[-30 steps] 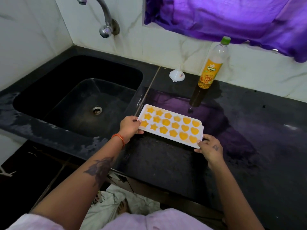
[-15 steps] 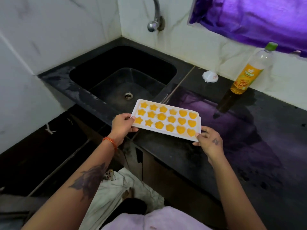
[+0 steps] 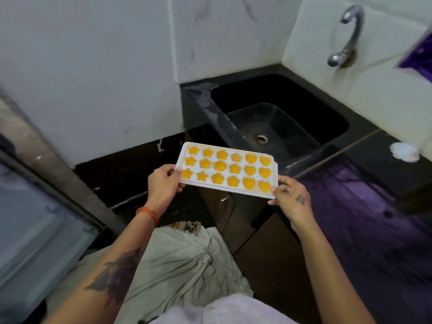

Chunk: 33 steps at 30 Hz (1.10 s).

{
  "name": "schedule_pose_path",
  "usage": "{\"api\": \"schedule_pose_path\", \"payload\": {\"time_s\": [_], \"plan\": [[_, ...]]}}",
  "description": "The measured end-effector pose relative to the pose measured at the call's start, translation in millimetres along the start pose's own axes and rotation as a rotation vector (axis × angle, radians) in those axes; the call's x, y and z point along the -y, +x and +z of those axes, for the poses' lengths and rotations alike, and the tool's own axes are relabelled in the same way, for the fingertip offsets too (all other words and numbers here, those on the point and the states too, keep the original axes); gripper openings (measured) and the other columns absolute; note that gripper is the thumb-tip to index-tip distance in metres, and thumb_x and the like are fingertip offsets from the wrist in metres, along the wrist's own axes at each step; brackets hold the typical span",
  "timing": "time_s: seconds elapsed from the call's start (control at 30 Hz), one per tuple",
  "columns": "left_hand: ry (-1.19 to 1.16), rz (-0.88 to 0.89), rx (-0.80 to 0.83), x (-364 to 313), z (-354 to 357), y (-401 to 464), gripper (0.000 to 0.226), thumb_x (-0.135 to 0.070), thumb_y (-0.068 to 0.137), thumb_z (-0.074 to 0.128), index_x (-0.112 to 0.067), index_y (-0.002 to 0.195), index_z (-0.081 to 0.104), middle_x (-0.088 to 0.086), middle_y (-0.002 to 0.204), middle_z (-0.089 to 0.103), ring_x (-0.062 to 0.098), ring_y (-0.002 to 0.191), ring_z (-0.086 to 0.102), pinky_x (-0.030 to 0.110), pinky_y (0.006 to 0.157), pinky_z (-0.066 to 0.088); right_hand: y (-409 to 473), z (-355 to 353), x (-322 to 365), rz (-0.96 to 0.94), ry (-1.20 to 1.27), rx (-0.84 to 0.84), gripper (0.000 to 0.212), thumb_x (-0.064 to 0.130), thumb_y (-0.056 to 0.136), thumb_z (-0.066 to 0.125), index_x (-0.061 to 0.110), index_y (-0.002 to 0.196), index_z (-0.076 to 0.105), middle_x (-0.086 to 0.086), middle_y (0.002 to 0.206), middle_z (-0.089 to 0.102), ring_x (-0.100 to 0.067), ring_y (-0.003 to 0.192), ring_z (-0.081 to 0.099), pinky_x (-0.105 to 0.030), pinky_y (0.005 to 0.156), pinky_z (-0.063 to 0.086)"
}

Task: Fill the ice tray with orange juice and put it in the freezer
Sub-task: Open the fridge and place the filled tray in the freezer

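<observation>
Cloth: we see a crumpled pale cloth point(image 3: 180, 260) low in the view, between our forearms.
Left hand: our left hand point(image 3: 163, 183) pinches the tray's near-left short edge, thumb on top and fingers curled under; an orange thread band sits on that wrist.
Right hand: our right hand point(image 3: 291, 199) clamps the near-right corner, thumb tip on the rim.
Ice tray: we hold the white ice tray point(image 3: 228, 170) roughly level in the air, off the counter edge and in front of the sink, over the dark floor.
Orange juice: the star, flower and heart cells are filled with orange juice point(image 3: 219, 166).
Counter: the black counter point(image 3: 364, 206) runs to our right, showing a purple reflection.
Sink: the black sink point(image 3: 280, 118) lies just beyond the tray.
Tap: a chrome tap point(image 3: 346, 38) sticks out of the white wall above the sink.
</observation>
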State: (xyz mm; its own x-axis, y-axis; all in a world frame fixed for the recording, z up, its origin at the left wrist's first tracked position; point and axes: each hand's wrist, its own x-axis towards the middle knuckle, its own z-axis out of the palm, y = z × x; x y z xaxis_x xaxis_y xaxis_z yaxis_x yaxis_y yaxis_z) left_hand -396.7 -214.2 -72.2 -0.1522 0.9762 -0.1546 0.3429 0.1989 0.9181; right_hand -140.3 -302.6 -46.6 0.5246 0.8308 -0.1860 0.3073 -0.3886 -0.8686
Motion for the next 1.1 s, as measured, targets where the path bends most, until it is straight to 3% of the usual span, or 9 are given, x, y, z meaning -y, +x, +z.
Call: {"api": "schedule_pose_path", "payload": {"time_s": [0.17,0.37,0.43,0.5,0.6,0.8,0.93,1.1], "plan": [[-0.01,-0.044,-0.133,36.6,-92.0,0.1,0.027,-0.018,0.096,0.051,-0.005,0.117,0.062,-0.004,0.076,0.063,0.01,0.06,0.062,0.016,0.049,0.048,-22.8,77.0,34.9,-0.077,-0.006,0.147,0.035,0.009,0.089,0.058,0.011,0.124,0.054,-0.01,0.097,0.066,-0.014,0.061,0.064,-0.03,0.068,0.055],[-0.082,-0.097,-0.288,81.9,-204.1,-12.9,0.021,-0.014,0.096,0.05,0.0,0.105,0.065,0.001,0.068,0.062,0.007,0.046,0.056,0.018,0.046,0.046,-63.1,176.5,70.8,-0.184,-0.03,0.295,0.037,0.009,0.089,0.058,0.011,0.125,0.053,-0.001,0.089,0.064,-0.009,0.063,0.063,-0.012,0.049,0.049],[-0.092,-0.115,-0.351,96.4,-239.7,-23.2,0.019,-0.014,0.096,0.05,-0.003,0.1,0.065,0.001,0.066,0.061,0.006,0.044,0.056,0.015,0.043,0.046,-78.3,209.5,81.6,-0.23,-0.049,0.349,0.037,0.01,0.089,0.058,0.011,0.126,0.053,0.005,0.084,0.062,-0.008,0.064,0.063,-0.018,0.056,0.054],[-0.13,-0.14,-0.419,111.0,-273.1,-36.0,0.018,-0.015,0.096,0.05,-0.005,0.1,0.065,0.003,0.067,0.062,0.013,0.052,0.057,0.02,0.049,0.05,-93.9,240.3,92.2,-0.277,-0.068,0.42,0.038,0.012,0.089,0.058,0.013,0.127,0.052,0.006,0.084,0.062,-0.008,0.063,0.064,-0.025,0.063,0.056],[-0.162,-0.168,-0.532,134.2,-315.8,-57.3,0.016,-0.014,0.095,0.051,-0.008,0.097,0.065,0.004,0.066,0.063,0.018,0.057,0.059,0.029,0.059,0.053,-115.4,282.7,111.3,-0.327,-0.086,0.542,0.041,0.013,0.089,0.058,0.013,0.129,0.05,0.002,0.09,0.064,-0.009,0.061,0.065,-0.023,0.062,0.054],[-0.224,-0.259,-0.793,176.5,-381.5,-102.9,0.014,-0.011,0.095,0.051,-0.006,0.095,0.064,0.003,0.064,0.063,0.017,0.054,0.059,0.018,0.049,0.05,-157.9,364.6,147.5,-0.415,-0.111,0.776,0.041,0.009,0.088,0.059,0.011,0.129,0.051,-0.009,0.1,0.064,-0.011,0.062,0.064,-0.032,0.07,0.057],[-0.233,-0.322,-0.977,196.8,-410.9,-136.5,0.013,-0.012,0.095,0.052,-0.009,0.09,0.064,0.0,0.063,0.063,0.002,0.043,0.059,0.012,0.046,0.048,-186.5,418.6,163.8,-0.523,-0.126,0.942,0.04,0.007,0.087,0.06,0.009,0.126,0.053,-0.012,0.098,0.063,-0.012,0.061,0.063,-0.035,0.071,0.058],[-0.234,-0.427,-1.176,214.4,-432.2,-179.3,0.014,-0.011,0.096,0.05,-0.009,0.093,0.064,0.002,0.066,0.063,0.001,0.042,0.057,0.012,0.046,0.048,-225.1,478.2,180.0,-0.663,-0.172,1.175,0.035,0.006,0.088,0.058,0.008,0.123,0.055,-0.012,0.095,0.058,-0.007,0.047,0.061,-0.014,0.053,0.051]]}}
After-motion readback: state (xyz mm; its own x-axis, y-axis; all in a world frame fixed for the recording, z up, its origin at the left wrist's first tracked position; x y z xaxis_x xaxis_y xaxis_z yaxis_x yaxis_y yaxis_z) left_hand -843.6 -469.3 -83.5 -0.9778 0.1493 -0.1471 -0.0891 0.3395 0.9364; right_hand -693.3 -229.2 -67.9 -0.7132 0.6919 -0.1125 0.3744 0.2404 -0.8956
